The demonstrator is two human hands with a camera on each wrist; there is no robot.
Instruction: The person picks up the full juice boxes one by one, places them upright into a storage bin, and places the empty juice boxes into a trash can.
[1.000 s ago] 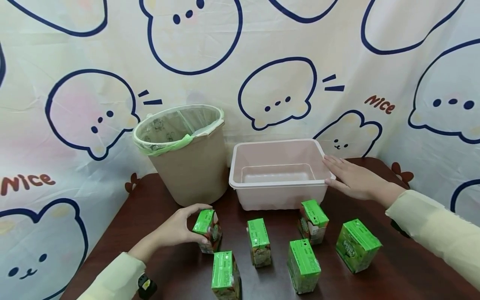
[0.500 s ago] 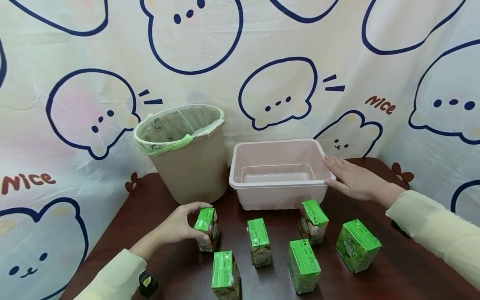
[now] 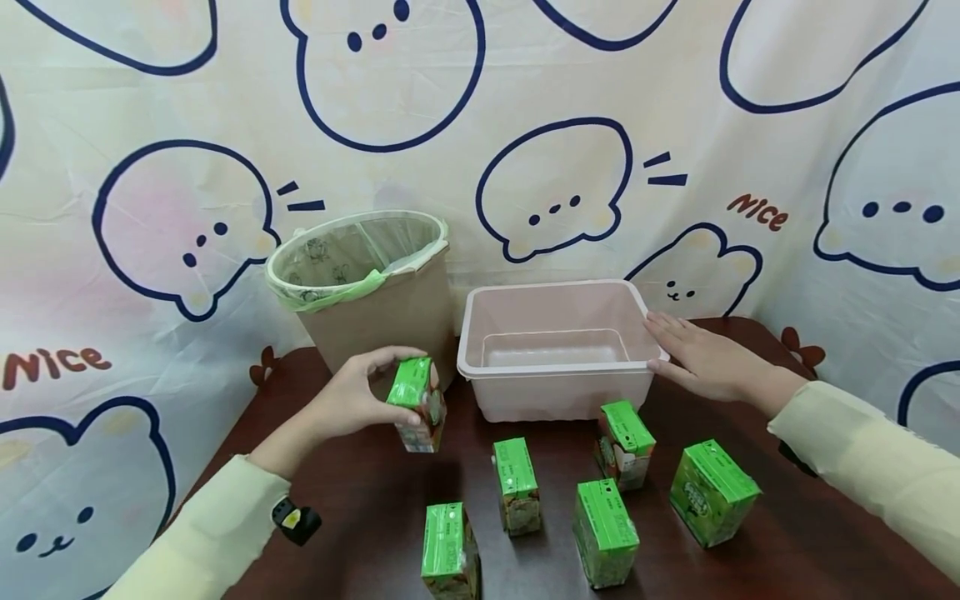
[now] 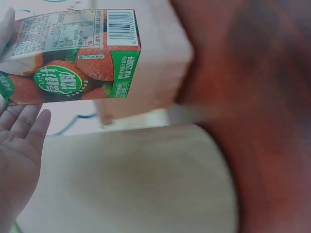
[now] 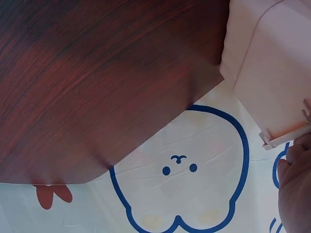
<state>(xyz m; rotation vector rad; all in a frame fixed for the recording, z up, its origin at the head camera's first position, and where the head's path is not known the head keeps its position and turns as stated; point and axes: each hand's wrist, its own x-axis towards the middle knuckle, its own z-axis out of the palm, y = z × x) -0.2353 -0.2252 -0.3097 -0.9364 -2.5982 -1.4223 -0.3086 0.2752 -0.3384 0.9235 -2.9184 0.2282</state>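
My left hand (image 3: 358, 398) pinches a juice box (image 3: 417, 404) between thumb and fingers and holds it above the table. In the left wrist view that juice box (image 4: 73, 56) shows printed red fruit, a green label and a barcode. My right hand (image 3: 701, 357) lies with straight fingers against the right rim of a pale pink plastic bin (image 3: 562, 392). In the right wrist view, the right hand (image 5: 297, 182) touches the rim at the frame's edge. Several more juice boxes with green tops stand on the table, one of them a green box (image 3: 714, 493) at the right.
A beige trash can (image 3: 390, 325) with a green-edged liner stands at the back left, beside the bin. The dark wooden table (image 3: 352, 533) ends at a cartoon-printed cloth (image 3: 420, 183) behind. One juice box (image 3: 627, 443) stands close in front of the bin.
My left hand has lifted the juice box off the table, upward in the head view. The right hand stays on the bin's rim.
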